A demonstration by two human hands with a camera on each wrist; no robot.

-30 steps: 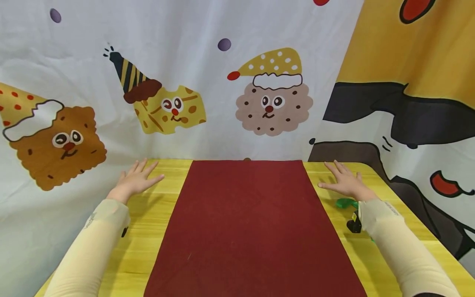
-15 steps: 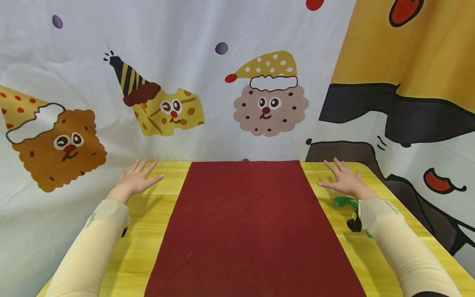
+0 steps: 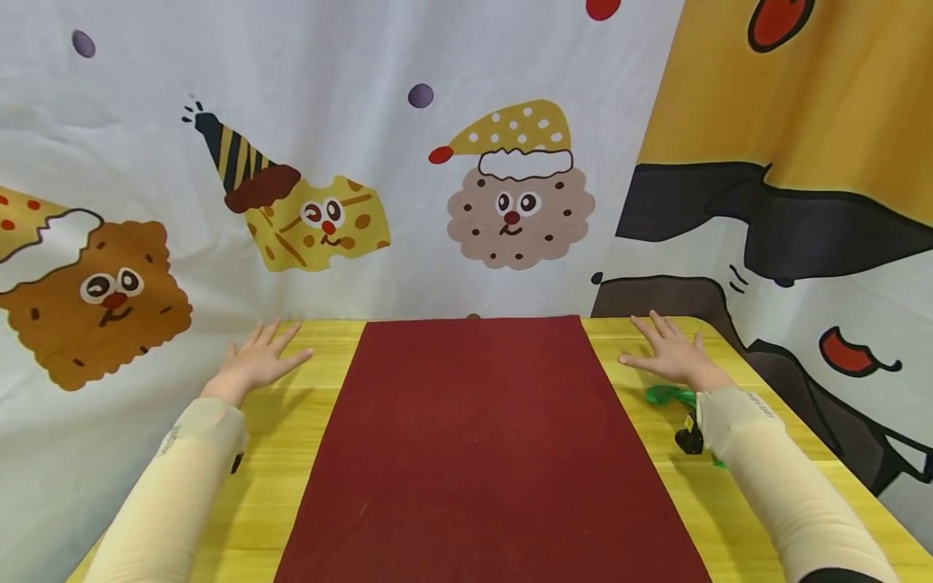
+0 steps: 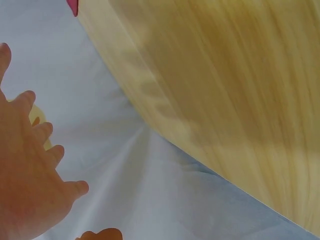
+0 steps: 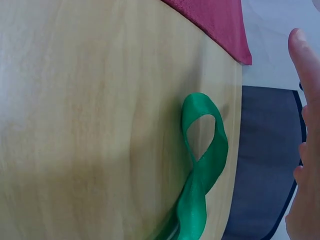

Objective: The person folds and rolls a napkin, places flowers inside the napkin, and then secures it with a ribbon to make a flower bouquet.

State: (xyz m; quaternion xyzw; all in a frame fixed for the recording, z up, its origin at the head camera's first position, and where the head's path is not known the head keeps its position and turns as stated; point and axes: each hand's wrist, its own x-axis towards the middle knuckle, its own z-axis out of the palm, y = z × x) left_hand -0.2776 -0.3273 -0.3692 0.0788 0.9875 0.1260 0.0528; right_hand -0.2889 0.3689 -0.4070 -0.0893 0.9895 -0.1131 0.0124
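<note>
My left hand hovers above the yellow wood-grain table at the left, palm down with fingers spread, holding nothing. On the other side my right hand is also spread and holds nothing. Between them lies a dark red cloth, flat on the table. Close by my right wrist is a green ribbon, twisted into a loop on the wood. A small black object with a yellow mark sits beside the ribbon, partly hidden by the right sleeve.
The table reaches back to a white curtain printed with cartoon biscuits and cheese. Its right part carries a large yellow and black print. A small dark piece shows at the left sleeve.
The head view has turned slightly to the right, so the curtain prints and the cloth appear shifted left. Both hands keep the same spread pose.
</note>
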